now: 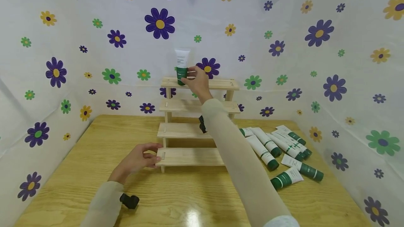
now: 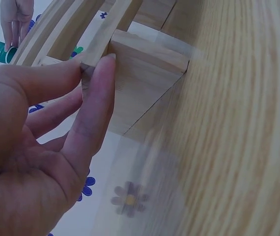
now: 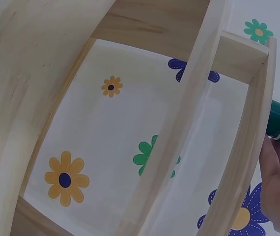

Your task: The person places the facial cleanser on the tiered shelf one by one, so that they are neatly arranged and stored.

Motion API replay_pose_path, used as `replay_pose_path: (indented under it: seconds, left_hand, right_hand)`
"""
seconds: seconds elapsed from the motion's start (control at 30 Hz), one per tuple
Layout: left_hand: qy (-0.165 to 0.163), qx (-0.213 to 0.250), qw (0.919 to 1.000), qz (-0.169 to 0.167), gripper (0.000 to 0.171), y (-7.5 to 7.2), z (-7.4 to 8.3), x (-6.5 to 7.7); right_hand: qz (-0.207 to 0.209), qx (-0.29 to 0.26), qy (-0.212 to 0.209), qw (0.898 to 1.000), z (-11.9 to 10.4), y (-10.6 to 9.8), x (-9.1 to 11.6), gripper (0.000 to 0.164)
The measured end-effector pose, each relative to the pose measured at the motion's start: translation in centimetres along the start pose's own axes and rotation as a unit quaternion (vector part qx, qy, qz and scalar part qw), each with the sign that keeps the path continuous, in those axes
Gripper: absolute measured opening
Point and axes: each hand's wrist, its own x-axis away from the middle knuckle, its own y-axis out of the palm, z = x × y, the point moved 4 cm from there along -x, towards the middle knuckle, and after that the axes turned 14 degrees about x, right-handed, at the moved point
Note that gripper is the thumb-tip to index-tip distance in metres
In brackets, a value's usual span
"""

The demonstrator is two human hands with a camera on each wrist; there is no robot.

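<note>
A white and green squeeze tube (image 1: 181, 64) stands upright, cap down, at the left end of the top shelf of a stepped wooden rack (image 1: 189, 156). My right hand (image 1: 199, 81) holds the tube by its green lower part, thumb and fingers on either side. In the right wrist view, the tube's green cap (image 3: 277, 118) meets the top board's edge. Lower down, my left hand (image 1: 142, 158) pinches the left end of the bottom shelf. The left wrist view shows the thumb and fingertip (image 2: 105, 73) on that board's corner.
Several more white and green tubes (image 1: 263, 151) lie loosely piled on the wooden table (image 1: 126, 132), right of the rack. A flower-printed white sheet (image 1: 202, 20) hangs behind the table and along both sides. My right forearm (image 1: 240, 164) crosses in front of the rack's right half.
</note>
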Motion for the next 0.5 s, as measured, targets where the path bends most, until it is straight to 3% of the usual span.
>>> replay_pose_path:
  seconds: [0.2,0.5]
  left_hand:
    - [-0.003,0.006,1.0,-0.005,0.057,0.04,0.1,0.11]
    - [-0.007,0.006,0.9999,-0.005,0.058,0.05,0.26,0.02]
  right_hand:
    - [-0.005,0.015,0.011,1.0,-0.12,0.09,0.1,0.044]
    - [-0.008,0.014,-0.013,1.0,0.09,0.17,-0.31,0.038]
